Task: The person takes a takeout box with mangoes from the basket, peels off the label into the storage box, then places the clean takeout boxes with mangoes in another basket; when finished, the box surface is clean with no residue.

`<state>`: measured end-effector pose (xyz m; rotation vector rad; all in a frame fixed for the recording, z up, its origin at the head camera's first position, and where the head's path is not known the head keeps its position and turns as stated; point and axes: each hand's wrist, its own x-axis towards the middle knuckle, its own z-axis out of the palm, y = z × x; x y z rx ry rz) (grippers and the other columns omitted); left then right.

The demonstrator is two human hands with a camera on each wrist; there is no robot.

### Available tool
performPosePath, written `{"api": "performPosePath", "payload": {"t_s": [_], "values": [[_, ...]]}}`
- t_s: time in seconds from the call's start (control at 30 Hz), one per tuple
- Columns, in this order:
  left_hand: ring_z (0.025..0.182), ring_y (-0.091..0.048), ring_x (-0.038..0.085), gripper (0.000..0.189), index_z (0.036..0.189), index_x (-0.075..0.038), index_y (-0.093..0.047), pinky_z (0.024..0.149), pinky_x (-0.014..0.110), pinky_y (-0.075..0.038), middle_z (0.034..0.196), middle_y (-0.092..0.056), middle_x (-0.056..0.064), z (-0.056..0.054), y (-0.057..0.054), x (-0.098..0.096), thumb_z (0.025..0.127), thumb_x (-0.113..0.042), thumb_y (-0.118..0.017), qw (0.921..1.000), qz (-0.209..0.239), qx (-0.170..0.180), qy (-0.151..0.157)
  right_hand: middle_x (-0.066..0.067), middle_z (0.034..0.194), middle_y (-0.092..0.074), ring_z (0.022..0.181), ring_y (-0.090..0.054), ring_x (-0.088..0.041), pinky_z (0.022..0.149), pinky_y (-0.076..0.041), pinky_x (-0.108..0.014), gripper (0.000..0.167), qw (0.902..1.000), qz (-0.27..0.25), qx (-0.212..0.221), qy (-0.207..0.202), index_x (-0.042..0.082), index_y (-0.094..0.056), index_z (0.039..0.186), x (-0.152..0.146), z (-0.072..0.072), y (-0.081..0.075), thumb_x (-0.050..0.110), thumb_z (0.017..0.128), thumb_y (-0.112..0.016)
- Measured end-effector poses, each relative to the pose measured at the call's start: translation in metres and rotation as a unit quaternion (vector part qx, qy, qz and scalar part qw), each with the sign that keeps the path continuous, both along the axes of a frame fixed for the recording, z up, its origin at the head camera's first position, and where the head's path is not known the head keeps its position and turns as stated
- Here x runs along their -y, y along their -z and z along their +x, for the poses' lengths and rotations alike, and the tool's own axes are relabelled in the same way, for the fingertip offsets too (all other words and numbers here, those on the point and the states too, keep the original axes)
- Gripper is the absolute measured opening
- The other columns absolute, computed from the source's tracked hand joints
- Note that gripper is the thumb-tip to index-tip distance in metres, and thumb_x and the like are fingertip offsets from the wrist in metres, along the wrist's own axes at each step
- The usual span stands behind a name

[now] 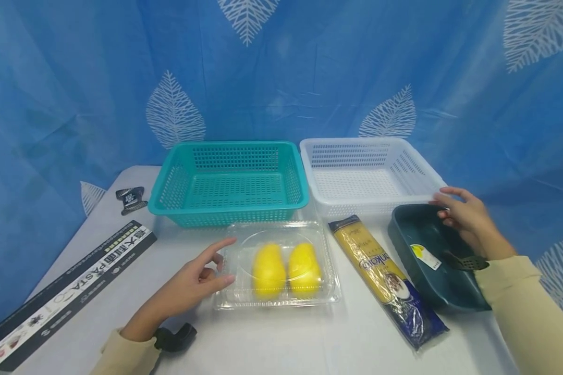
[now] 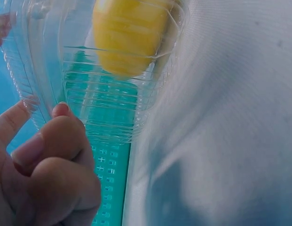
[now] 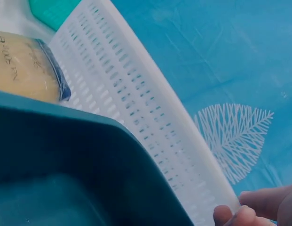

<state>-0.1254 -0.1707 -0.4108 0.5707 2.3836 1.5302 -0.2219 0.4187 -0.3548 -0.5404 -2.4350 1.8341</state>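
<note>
At the left edge of a clear plastic clamshell box (image 1: 281, 232) is my left hand (image 1: 187, 281), index finger and thumb stretched toward its lid and the other fingers bent. Two yellow mango-like fruits (image 1: 269, 268) lie inside the box; part of one yellow fruit (image 2: 129, 37) fills the top of the left wrist view. My right hand (image 1: 471, 219) pinches the front right corner of the white basket's rim (image 1: 443, 185), its fingertips (image 3: 244, 215) at the edge. Below that hand stands a dark green basin (image 1: 403, 245) with a label stuck inside.
A teal basket (image 1: 227, 212) stands beside the white one. A pasta packet (image 1: 380, 271) lies between the clamshell and the basin. At left are a long black-and-white pasta box (image 1: 75, 291) and a small black wrapped packet (image 1: 131, 199). Behind hangs a blue leaf-print cloth (image 1: 281, 78).
</note>
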Motion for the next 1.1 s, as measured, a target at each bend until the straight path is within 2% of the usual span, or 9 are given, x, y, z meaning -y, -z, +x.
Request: {"api": "performPosePath", "payload": {"t_s": [0.23,0.43,0.6,0.63,0.83,1.1], "values": [[0.053,-0.038,0.007,0.074,0.158,-0.039,-0.032,0.050,0.025,-0.040,0.122,-0.050,0.017,-0.001,-0.003,-0.001,0.097,-0.030,-0.073,1.0000,0.000,0.008,-0.002,0.009,0.086,-0.067,0.060,-0.053,-0.007,0.052,-0.043,-0.024,0.036,0.9975,-0.063,-0.025,0.021,0.028,-0.047,0.119,0.002,-0.001,0.005,0.032,0.095,-0.074],[0.045,-0.038,0.010,0.072,0.155,-0.040,-0.039,0.049,0.023,-0.038,0.122,-0.054,0.017,0.002,-0.008,-0.006,0.094,-0.031,-0.076,0.9980,0.012,0.048,-0.040,0.008,0.083,-0.069,0.057,-0.051,-0.008,0.049,-0.041,-0.024,0.035,0.9937,-0.099,-0.042,0.031,0.027,-0.048,0.118,0.004,-0.001,0.009,0.029,0.095,-0.075],[0.043,-0.041,0.012,0.069,0.150,-0.039,-0.046,0.048,0.023,-0.038,0.115,-0.057,0.014,0.006,-0.014,-0.009,0.091,-0.030,-0.079,0.9957,0.011,0.061,-0.070,0.008,0.081,-0.069,0.055,-0.051,-0.008,0.047,-0.040,-0.024,0.035,0.9913,-0.119,-0.040,0.038,0.027,-0.049,0.117,0.004,-0.002,0.012,0.027,0.095,-0.076],[0.044,-0.045,0.013,0.068,0.149,-0.038,-0.047,0.049,0.024,-0.038,0.114,-0.058,0.014,0.007,-0.016,-0.009,0.090,-0.030,-0.080,0.9956,0.010,0.059,-0.072,0.008,0.081,-0.070,0.055,-0.051,-0.008,0.047,-0.041,-0.024,0.035,0.9913,-0.120,-0.038,0.039,0.027,-0.049,0.117,0.004,-0.002,0.012,0.028,0.095,-0.076],[0.044,-0.048,0.016,0.066,0.148,-0.033,-0.050,0.048,0.026,-0.041,0.111,-0.059,0.016,0.008,-0.029,-0.005,0.090,-0.027,-0.080,0.9968,0.009,0.036,-0.071,0.008,0.081,-0.070,0.054,-0.050,-0.008,0.047,-0.040,-0.023,0.034,0.9906,-0.125,-0.035,0.043,0.027,-0.049,0.117,0.004,-0.003,0.013,0.027,0.095,-0.075],[0.041,-0.033,0.013,0.062,0.149,-0.031,-0.046,0.046,0.027,-0.039,0.115,-0.057,0.018,0.007,-0.055,-0.004,0.095,-0.025,-0.075,0.9959,0.037,0.034,-0.076,0.008,0.082,-0.071,0.054,-0.051,-0.008,0.047,-0.041,-0.023,0.035,0.9910,-0.122,-0.039,0.038,0.028,-0.049,0.118,0.004,-0.002,0.014,0.028,0.095,-0.075]]}}
